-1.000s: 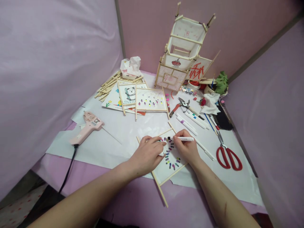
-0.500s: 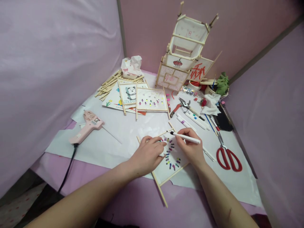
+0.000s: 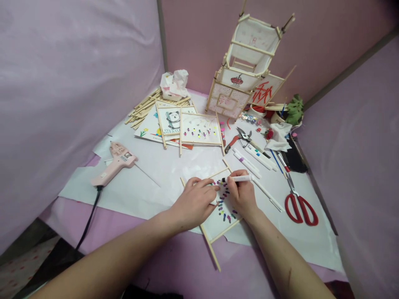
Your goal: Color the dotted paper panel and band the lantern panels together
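Framed panel: we have the stick-framed panel (image 3: 215, 228) at the middle of the desk (image 3: 124, 199)'s near edge, its lower stick end crossing the white cover's border.
Marker: the white marker (image 3: 241, 178) is above the panel's far part, at the curve of coloured marks.
Right hand: our right hand (image 3: 245, 197) is closed on the marker in a writing pinch.
Left hand: our left hand (image 3: 195, 203) is half open, fingers slightly bent across the panel's left side.
Beside the panel: loose white pens (image 3: 247, 164) and pruning shears (image 3: 240, 139) lie beyond our right hand; red-handled scissors (image 3: 301, 207) lie towards the right edge, a pink glue gun (image 3: 116, 166) towards the left.
Far edge: two framed drawings (image 3: 199, 131), bamboo sticks (image 3: 145, 110), a stick tower (image 3: 232, 87) and a potted plant (image 3: 294, 110).
In the way: our left hand covers part of the marks.
Direction: the panel's long axis slants from far left to near right; the marker's dark tip points left.
Unclear: we cannot tell whether the tip touches the panel, or what the pale bit under our left hand is; the tower's top is cut off.
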Tool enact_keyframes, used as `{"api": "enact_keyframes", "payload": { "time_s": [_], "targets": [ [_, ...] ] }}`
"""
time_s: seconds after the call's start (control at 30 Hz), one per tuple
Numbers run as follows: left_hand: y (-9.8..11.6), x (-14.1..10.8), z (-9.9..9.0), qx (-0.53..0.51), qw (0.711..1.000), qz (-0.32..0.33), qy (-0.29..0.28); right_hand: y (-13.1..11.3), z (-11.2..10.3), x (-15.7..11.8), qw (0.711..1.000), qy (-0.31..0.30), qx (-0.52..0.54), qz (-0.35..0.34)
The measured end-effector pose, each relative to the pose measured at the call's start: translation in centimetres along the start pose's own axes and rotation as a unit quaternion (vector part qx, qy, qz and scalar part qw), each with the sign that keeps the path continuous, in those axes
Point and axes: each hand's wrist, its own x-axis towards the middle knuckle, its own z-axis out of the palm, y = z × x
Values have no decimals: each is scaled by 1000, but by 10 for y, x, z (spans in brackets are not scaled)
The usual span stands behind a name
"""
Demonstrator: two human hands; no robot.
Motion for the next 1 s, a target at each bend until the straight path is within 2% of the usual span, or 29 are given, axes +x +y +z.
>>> {"api": "enact_keyframes", "payload": {
  "time_s": [0.2, 1.0],
  "targets": [
    [-1, -1, 1, -2, 1000, 5, 6, 3, 2, 0, 1000, 5, -10, -29],
    [-1, -1, 2, 3, 1000, 2, 5, 3, 3, 0, 1000, -7, -24, -14]
  ]
}}
